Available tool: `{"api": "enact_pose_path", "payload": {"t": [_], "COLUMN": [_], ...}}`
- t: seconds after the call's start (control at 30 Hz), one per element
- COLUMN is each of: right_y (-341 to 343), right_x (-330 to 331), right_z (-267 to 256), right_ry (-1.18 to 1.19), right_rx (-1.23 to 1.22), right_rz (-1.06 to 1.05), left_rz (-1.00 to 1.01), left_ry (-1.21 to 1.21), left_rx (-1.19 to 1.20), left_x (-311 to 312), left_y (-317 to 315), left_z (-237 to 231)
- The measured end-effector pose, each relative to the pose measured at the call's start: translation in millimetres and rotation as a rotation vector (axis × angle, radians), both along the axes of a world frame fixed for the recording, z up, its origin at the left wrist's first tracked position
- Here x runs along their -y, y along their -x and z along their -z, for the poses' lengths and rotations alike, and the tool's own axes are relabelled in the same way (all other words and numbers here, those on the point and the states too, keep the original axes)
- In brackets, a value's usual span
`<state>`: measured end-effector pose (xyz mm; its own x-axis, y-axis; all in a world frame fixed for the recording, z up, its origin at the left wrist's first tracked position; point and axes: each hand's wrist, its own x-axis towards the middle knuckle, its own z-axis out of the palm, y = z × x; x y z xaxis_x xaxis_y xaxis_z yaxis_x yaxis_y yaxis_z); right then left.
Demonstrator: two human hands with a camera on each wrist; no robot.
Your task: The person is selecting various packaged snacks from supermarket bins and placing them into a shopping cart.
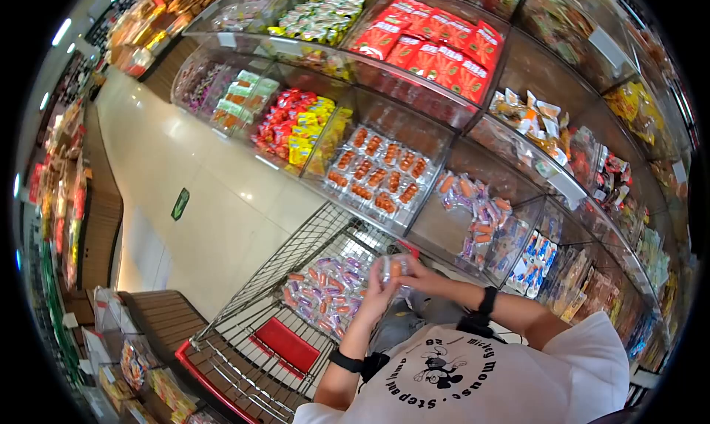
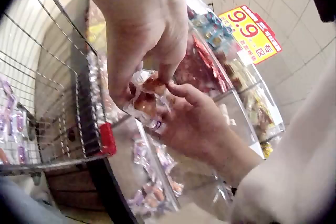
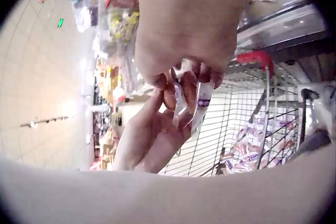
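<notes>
Small wrapped sausages (image 1: 396,267) in clear film with purple print are held between both hands above the shopping cart. My left hand (image 1: 377,294) grips them from the near left, its fingers curled around the wrappers. From the other side my right hand (image 1: 427,277) pinches the same sausages (image 3: 186,95) with bent fingertips. The left wrist view shows brown-red sausages (image 2: 146,104) between the two hands, with the right thumb close against the left fingertips. Below lies a pile of similar wrapped sausages (image 1: 325,294) in the cart (image 1: 244,305).
Clear bins of packaged snacks line the right and back. One holds loose purple-printed sausages (image 1: 481,213); another holds packs of brown snacks (image 1: 377,172). The cart has a red seat flap (image 1: 286,346) and red handle (image 1: 211,383). Tiled floor (image 1: 188,169) stretches left toward more shelves.
</notes>
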<state>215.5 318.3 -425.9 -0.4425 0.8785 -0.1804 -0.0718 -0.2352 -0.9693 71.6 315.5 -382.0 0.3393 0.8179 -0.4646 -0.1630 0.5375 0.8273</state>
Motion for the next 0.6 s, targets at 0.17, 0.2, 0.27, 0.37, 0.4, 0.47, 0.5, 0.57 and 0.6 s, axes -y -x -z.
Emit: {"api": "enact_pose_path", "payload": {"t": [0.17, 0.2, 0.27, 0.37, 0.4, 0.47, 0.5, 0.57, 0.6], "right_y": [68, 76, 81, 58, 43, 9, -11, -50, -70], "right_x": [-40, -47, -53, -40, -33, -17, -13, 0, 3], "right_z": [28, 45, 63, 29, 34, 35, 33, 29, 23], "right_ry": [0.098, 0.086, 0.020, 0.069, 0.111, 0.141, 0.111, 0.057, 0.012], "right_rx": [0.157, 0.250, 0.270, 0.171, 0.135, 0.009, 0.024, 0.050, 0.170], "right_rz": [0.016, 0.079, 0.100, 0.010, -0.038, 0.013, 0.108, 0.293, 0.420], "left_rz": [-0.423, -0.440, -0.465, -0.366, -0.386, -0.251, -0.180, -0.061, 0.005], "left_ry": [-0.035, -0.010, 0.025, 0.060, -0.035, 0.048, 0.091, 0.012, -0.004], "left_rx": [-0.288, -0.401, -0.620, -0.491, -0.465, -0.314, -0.243, -0.232, -0.171], "left_x": [-15, -16, -23, -28, -23, -16, -17, -19, -23], "left_y": [60, 70, 84, 63, 54, 39, 29, -3, -20], "left_z": [64, 86, 117, 62, 70, 80, 84, 66, 56]}}
